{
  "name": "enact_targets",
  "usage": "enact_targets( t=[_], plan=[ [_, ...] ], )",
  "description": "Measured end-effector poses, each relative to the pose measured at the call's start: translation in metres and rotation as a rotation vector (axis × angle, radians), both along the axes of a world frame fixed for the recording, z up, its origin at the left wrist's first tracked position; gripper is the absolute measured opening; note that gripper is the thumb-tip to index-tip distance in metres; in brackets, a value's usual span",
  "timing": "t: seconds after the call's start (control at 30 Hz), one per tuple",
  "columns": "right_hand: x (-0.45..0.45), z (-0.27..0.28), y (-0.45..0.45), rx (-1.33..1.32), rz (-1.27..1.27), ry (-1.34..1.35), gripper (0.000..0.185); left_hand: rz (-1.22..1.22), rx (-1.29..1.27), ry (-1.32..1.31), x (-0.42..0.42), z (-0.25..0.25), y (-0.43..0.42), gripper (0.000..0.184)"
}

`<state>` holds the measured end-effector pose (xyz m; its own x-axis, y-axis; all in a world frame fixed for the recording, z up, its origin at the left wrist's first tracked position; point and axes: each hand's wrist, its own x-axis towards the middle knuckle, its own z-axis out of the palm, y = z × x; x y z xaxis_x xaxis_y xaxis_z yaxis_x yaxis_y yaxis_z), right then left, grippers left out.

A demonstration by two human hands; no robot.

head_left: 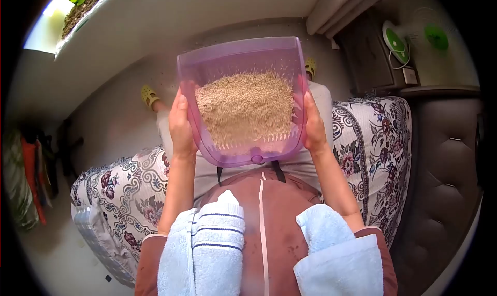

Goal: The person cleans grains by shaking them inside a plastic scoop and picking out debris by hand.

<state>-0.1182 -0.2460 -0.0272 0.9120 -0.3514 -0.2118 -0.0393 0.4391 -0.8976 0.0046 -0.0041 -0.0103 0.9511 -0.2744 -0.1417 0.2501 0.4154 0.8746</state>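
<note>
1. the purple tub [238,49] is clamped by its sides between the left hand [181,127] and right hand [315,124].
2. between them, grains [246,102] are already heaped inside; what is left undone cannot be told.

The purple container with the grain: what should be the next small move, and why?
Perhaps a gentle levelling shake: the left hand and right hand hold opposite sides of the purple container, and the grain lies massed, with a bare strip at the far end.
</note>
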Motion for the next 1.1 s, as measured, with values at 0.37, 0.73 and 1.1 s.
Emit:
enact_targets(
  t=[0.37, 0.73, 1.1],
  plan=[
    [0.015, 0.048, -0.005, -0.055, 0.075, -0.161, 0.053, 0.207, -0.546, 0.293, 0.002, 0.074, 0.005, 0.047],
    [0.026, 0.052, -0.013, -0.263, 0.099, -0.083, 0.050, 0.102, -0.132, -0.042, -0.002, -0.004, 0.002, 0.045],
    [-0.023, 0.007, 0.002, 0.085, -0.013, 0.026, 0.053, -0.021, 0.027, -0.016, -0.014, 0.001, -0.002, 0.048]
  ],
)
